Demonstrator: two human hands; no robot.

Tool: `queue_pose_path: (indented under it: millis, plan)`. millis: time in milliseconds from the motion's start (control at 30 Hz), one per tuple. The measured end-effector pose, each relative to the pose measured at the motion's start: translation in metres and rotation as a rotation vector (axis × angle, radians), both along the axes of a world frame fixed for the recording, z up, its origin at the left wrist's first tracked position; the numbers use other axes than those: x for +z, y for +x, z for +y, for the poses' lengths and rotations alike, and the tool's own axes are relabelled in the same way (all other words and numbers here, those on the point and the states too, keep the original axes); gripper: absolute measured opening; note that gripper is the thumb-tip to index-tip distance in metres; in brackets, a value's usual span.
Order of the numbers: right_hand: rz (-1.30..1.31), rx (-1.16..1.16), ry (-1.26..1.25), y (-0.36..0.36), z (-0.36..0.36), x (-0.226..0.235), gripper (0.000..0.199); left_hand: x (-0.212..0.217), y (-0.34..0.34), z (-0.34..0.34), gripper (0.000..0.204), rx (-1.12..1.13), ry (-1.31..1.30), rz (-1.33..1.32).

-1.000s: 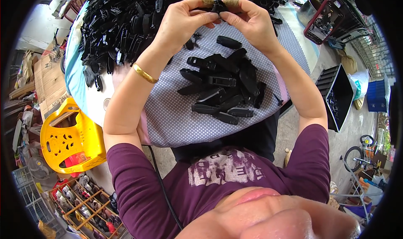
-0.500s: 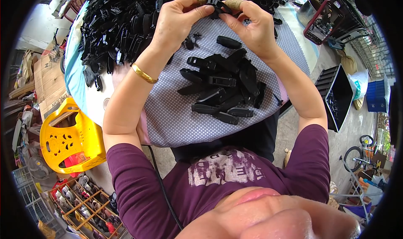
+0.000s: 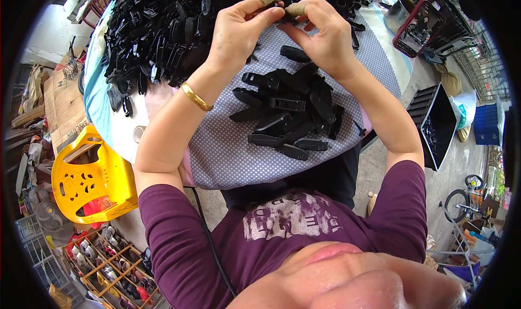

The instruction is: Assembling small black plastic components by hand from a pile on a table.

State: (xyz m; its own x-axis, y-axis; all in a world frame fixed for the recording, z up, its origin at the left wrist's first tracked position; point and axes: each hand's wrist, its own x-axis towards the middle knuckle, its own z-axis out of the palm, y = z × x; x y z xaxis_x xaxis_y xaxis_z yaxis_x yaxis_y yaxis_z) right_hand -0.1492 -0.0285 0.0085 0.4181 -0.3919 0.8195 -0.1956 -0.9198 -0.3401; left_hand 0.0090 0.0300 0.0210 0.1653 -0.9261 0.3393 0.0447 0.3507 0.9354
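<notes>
At the far side of the table, my left hand (image 3: 234,35) and my right hand (image 3: 331,40) meet with thumbs and index fingers pinched together. Between them is a small black plastic part (image 3: 290,20), mostly covered by the fingers, so its exact kind cannot be made out. Tan covers wrap both index fingers. Nearer to me, a small pile of black plastic clip-like pieces (image 3: 287,105) lies on the dotted grey cloth (image 3: 217,157). One single black piece (image 3: 294,53) sits just beyond that pile, beside my right hand. Behind my left hand spreads a large heap of similar black pieces (image 3: 163,37).
A phone (image 3: 418,28) stands upright at the table's right. Beyond the right edge, on the floor, are a black crate (image 3: 442,124) holding black parts and a blue crate (image 3: 487,124). A yellow plastic chair (image 3: 122,184) stands close on the left. A dark cable (image 3: 209,238) hangs down my front.
My left hand has shifted slightly right and its wrist has turned. The fingers have closed further around the black part, which showed more clearly before. The pile is unchanged.
</notes>
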Motion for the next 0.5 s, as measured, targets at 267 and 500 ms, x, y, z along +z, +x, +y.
queue_pose_path:
  millis: [267, 500]
  plan:
    - [0.209, 0.231, 0.606, -0.005, -0.002, 0.002, 0.027, 0.003, 0.011, 0.0, 0.02, -0.088, -0.073, -0.209]
    - [0.258, 0.164, 0.341, -0.007, -0.001, 0.011, 0.023, 0.017, 0.013, 0.005, 0.021, -0.11, -0.083, -0.222]
